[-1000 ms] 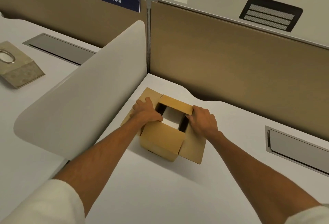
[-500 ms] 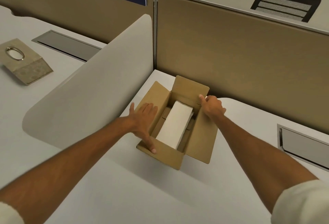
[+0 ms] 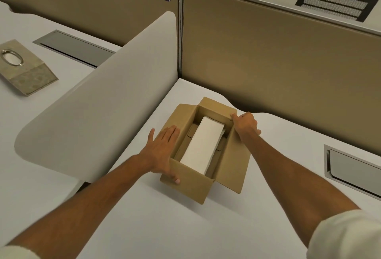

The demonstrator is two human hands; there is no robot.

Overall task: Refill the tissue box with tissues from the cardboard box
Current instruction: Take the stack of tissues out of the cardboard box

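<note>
A brown cardboard box [image 3: 193, 184] stands on the white desk with all its flaps folded out. Inside lies a white stack of tissues [image 3: 201, 147], lengthwise. My left hand [image 3: 165, 151] lies flat with spread fingers on the box's left flap, thumb down the near corner. My right hand [image 3: 245, 123] pinches the far end of the right flap and holds it outward. The beige tissue box [image 3: 26, 73], with a metal-ringed oval opening on top, sits on the neighbouring desk at the far left, beyond the divider.
A curved white divider panel [image 3: 99, 110] stands between the two desks. Tan partition walls [image 3: 278, 69] close the back. Grey cable hatches are set into the desk at the right [image 3: 350, 168] and the left desk [image 3: 72, 48].
The box's flaps went from half shut to fully open, baring the tissue stack. My left hand flattened onto the left flap; my right hand moved to the right flap's far end.
</note>
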